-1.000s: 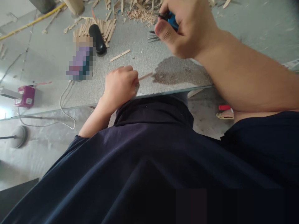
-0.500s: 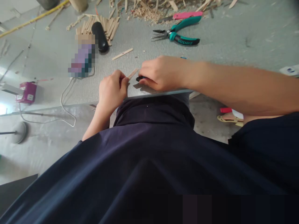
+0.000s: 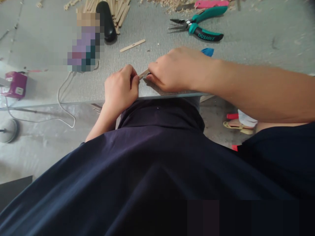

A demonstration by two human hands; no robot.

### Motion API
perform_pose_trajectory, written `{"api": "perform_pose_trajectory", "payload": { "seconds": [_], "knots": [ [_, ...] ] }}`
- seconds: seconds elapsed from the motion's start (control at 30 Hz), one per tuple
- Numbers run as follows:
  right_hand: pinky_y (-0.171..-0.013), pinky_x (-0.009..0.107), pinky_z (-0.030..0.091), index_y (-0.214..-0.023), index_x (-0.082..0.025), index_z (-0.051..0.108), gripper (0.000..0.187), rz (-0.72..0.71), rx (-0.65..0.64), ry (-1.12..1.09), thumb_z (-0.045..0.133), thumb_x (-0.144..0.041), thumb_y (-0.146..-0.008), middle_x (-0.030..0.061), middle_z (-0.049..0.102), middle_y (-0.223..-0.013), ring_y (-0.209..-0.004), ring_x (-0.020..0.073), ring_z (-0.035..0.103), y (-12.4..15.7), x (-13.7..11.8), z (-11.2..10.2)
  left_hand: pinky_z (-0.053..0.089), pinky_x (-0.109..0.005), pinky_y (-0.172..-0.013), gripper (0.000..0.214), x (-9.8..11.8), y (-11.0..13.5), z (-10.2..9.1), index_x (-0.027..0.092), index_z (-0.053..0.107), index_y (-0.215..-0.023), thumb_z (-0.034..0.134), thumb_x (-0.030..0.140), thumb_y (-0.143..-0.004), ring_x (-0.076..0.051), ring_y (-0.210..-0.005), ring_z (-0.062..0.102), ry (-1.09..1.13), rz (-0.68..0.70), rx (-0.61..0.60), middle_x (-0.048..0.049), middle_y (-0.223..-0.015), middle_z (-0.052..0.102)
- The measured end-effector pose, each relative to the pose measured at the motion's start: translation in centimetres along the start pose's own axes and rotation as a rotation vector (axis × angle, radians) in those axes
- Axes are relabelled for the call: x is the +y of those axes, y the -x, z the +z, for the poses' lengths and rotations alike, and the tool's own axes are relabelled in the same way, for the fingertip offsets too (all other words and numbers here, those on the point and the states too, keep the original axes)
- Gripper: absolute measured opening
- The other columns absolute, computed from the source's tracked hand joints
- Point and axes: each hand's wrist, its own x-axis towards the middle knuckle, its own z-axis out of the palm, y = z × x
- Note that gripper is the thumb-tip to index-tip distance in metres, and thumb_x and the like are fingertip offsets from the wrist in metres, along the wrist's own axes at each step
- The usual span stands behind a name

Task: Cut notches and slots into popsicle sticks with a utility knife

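Observation:
My left hand point(image 3: 121, 85) is closed at the table's near edge, pinching one end of a thin wooden stick point(image 3: 143, 74) between thumb and fingers. The stick slants up to the right, toward my other hand. My right hand point(image 3: 172, 70) is wrapped round what looks like a utility knife, mostly covered by the fingers. A small grey metal part shows by its fingertips, against the stick. Behind the wrist a blue end point(image 3: 208, 51) sticks out, seemingly the handle. Just beyond my hands a second wooden stick point(image 3: 133, 45), with a slot or mark in its middle, lies flat.
Pliers with teal and black handles point(image 3: 206, 34) lie spread at the back right, near a pink-handled tool point(image 3: 211, 4) and wood shavings point(image 3: 169, 4). Back left are a black case point(image 3: 106, 23), a pile of sticks point(image 3: 121, 13), a blurred-out device and a white cable point(image 3: 59, 93).
My right hand has come up slightly, and its fingertips now meet the stick's free end. More of the blue end shows behind the wrist. The whole view has shifted a little.

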Motion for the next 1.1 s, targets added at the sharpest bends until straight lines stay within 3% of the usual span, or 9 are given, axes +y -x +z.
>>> {"api": "perform_pose_trajectory", "payload": {
  "seconds": [0.3, 0.47, 0.63, 0.8, 0.9, 1.1],
  "knots": [
    [-0.091, 0.057, 0.064, -0.121, -0.012, 0.076, 0.052, -0.025, -0.023, -0.010, 0.039, -0.049, -0.117, 0.0271, 0.084, -0.119, -0.115, 0.0513, 0.083, -0.3, 0.0, -0.3, 0.059, -0.047, -0.093, 0.015, 0.1, -0.1, 0.0, 0.032, 0.073, -0.098, 0.067, 0.045, -0.104, -0.031, -0.101, 0.078, -0.023, -0.001, 0.006, -0.0079, -0.099, 0.083],
    [-0.090, 0.056, 0.065, -0.116, -0.016, 0.073, 0.047, -0.006, -0.027, 0.009, 0.040, -0.050, -0.117, 0.0245, 0.084, -0.116, -0.115, 0.0492, 0.083, -0.6, 0.1, -0.1, 0.059, -0.046, -0.089, 0.022, 0.0, -0.1, 0.2, 0.032, 0.070, -0.095, 0.065, 0.051, -0.105, -0.030, -0.097, 0.076, -0.017, 0.042, 0.026, -0.0074, -0.094, 0.082],
    [-0.094, 0.052, 0.066, -0.106, -0.020, 0.071, 0.043, 0.032, -0.019, -0.010, 0.047, -0.054, -0.117, 0.0205, 0.086, -0.115, -0.114, 0.0444, 0.084, -1.0, 0.1, 0.0, 0.058, -0.047, -0.094, 0.022, -0.3, -0.3, 0.4, 0.031, 0.069, -0.095, 0.064, 0.050, -0.106, -0.032, -0.106, 0.076, 0.001, 0.040, 0.001, -0.0085, -0.098, 0.082],
    [-0.090, 0.051, 0.065, -0.116, -0.016, 0.074, 0.046, 0.016, -0.055, 0.043, 0.042, -0.049, -0.118, 0.0244, 0.085, -0.118, -0.114, 0.0458, 0.085, -0.8, -0.2, -0.4, 0.056, -0.047, -0.098, 0.014, -0.1, -0.6, 0.3, 0.031, 0.069, -0.098, 0.066, 0.042, -0.104, -0.034, -0.110, 0.076, 0.010, 0.030, -0.062, -0.0096, -0.101, 0.081],
    [-0.091, 0.052, 0.066, -0.119, -0.013, 0.075, 0.047, 0.004, -0.045, 0.027, 0.042, -0.046, -0.118, 0.0281, 0.085, -0.120, -0.115, 0.0481, 0.085, -0.7, -0.3, -0.5, 0.055, -0.049, -0.097, 0.012, 0.4, -0.8, 0.2, 0.029, 0.069, -0.099, 0.064, 0.038, -0.103, -0.034, -0.105, 0.076, -0.066, 0.023, -0.105, -0.0107, -0.107, 0.081],
    [-0.094, 0.050, 0.065, -0.115, -0.014, 0.075, 0.042, 0.031, -0.015, -0.018, 0.049, -0.047, -0.116, 0.0264, 0.085, -0.118, -0.115, 0.0465, 0.085, -0.6, -0.4, -0.1, 0.052, -0.047, -0.089, 0.011, 0.7, -1.0, 0.1, 0.028, 0.065, -0.096, 0.059, 0.034, -0.104, -0.028, -0.092, 0.070, -0.190, 0.058, -0.142, -0.0093, -0.099, 0.078]
  ]
}}
